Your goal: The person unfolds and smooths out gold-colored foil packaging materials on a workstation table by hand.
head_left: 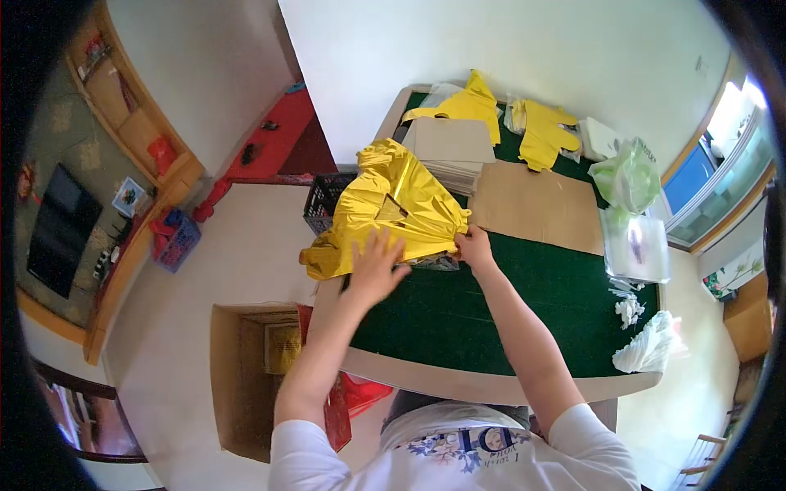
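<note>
Black television [64, 231], framed picture [128, 197] near it, blue basket [180, 249] on the floor

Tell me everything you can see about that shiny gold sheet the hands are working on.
The shiny gold sheet looks like thin metallic foil or film, bright yellow-gold, creased and rumpled, with a dark gap near its middle. It lies spread over the left part of the green-topped table, its left end reaching past the table's edge. The right hand grips its right corner; the left hand spreads, blurred, over its near side, contact unclear.
</note>
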A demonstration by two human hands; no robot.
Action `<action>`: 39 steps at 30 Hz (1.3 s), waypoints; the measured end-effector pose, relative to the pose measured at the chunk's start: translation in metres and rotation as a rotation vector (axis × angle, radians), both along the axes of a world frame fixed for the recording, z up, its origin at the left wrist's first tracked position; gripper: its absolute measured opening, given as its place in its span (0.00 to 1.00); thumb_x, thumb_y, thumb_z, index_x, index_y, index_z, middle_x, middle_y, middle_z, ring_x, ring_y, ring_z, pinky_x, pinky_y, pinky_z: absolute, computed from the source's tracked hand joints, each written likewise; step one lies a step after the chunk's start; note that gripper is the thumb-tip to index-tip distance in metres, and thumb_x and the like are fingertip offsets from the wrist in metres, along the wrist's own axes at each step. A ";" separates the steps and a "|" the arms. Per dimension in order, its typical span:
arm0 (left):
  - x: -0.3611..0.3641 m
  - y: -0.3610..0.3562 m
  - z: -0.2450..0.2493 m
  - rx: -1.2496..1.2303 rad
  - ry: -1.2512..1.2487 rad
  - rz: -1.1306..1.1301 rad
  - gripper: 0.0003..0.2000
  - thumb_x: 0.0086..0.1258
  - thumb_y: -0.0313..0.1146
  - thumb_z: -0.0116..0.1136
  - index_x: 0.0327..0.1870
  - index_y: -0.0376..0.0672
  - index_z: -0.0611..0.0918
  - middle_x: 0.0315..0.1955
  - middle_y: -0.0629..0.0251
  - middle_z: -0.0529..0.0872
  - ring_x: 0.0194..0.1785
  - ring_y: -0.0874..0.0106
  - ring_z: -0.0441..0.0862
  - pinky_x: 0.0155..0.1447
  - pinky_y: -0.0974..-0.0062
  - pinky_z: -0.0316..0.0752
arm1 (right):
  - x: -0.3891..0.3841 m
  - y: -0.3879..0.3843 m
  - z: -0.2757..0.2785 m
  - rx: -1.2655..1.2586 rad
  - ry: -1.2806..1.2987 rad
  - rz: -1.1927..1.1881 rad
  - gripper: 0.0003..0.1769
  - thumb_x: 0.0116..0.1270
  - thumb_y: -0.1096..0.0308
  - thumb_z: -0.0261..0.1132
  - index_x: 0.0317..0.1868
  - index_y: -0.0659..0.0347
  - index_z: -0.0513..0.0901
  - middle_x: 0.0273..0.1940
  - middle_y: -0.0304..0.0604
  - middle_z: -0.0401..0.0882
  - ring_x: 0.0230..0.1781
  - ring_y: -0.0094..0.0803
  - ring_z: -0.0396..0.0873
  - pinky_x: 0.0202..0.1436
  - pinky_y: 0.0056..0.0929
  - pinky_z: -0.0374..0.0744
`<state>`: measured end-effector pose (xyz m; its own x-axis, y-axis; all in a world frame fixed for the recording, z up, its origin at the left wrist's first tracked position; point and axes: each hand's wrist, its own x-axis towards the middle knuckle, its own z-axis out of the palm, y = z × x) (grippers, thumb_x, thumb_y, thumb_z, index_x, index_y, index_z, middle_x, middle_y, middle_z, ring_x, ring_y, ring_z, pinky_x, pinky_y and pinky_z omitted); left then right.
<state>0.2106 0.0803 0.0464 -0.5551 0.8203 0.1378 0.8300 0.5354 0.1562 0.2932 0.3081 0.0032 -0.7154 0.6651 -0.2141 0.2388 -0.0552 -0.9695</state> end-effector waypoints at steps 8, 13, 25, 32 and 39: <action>0.027 0.010 -0.040 0.136 0.154 -0.051 0.23 0.66 0.39 0.58 0.63 0.52 0.71 0.62 0.57 0.70 0.66 0.58 0.66 0.67 0.47 0.57 | 0.017 0.033 0.017 -0.006 -0.135 0.142 0.10 0.65 0.70 0.61 0.45 0.65 0.79 0.27 0.39 0.78 0.22 0.24 0.77 0.25 0.23 0.78; 0.032 0.006 -0.032 0.233 0.154 -0.081 0.22 0.65 0.38 0.60 0.61 0.50 0.74 0.59 0.58 0.74 0.64 0.59 0.69 0.67 0.51 0.61 | 0.017 0.035 0.014 0.058 -0.212 0.149 0.10 0.65 0.68 0.62 0.42 0.66 0.79 0.26 0.40 0.80 0.22 0.25 0.79 0.24 0.23 0.79; 0.027 -0.010 -0.044 0.258 0.143 -0.174 0.19 0.67 0.38 0.59 0.57 0.46 0.76 0.62 0.54 0.71 0.66 0.56 0.67 0.67 0.49 0.61 | 0.031 0.027 0.028 0.234 -0.378 0.209 0.12 0.62 0.65 0.65 0.32 0.68 0.77 0.24 0.44 0.81 0.21 0.27 0.81 0.24 0.25 0.79; 0.041 -0.018 -0.022 0.220 0.113 -0.115 0.23 0.64 0.31 0.58 0.62 0.45 0.72 0.59 0.51 0.72 0.66 0.54 0.67 0.67 0.50 0.62 | 0.034 0.029 0.029 0.153 -0.336 0.148 0.11 0.64 0.64 0.62 0.35 0.66 0.78 0.26 0.40 0.81 0.23 0.24 0.79 0.28 0.22 0.80; 0.037 -0.027 -0.033 0.129 0.125 -0.187 0.24 0.63 0.30 0.58 0.62 0.43 0.72 0.58 0.50 0.73 0.66 0.53 0.67 0.67 0.53 0.64 | 0.045 0.030 0.027 0.174 -0.381 0.172 0.13 0.60 0.64 0.64 0.37 0.68 0.76 0.27 0.44 0.81 0.23 0.28 0.80 0.26 0.26 0.80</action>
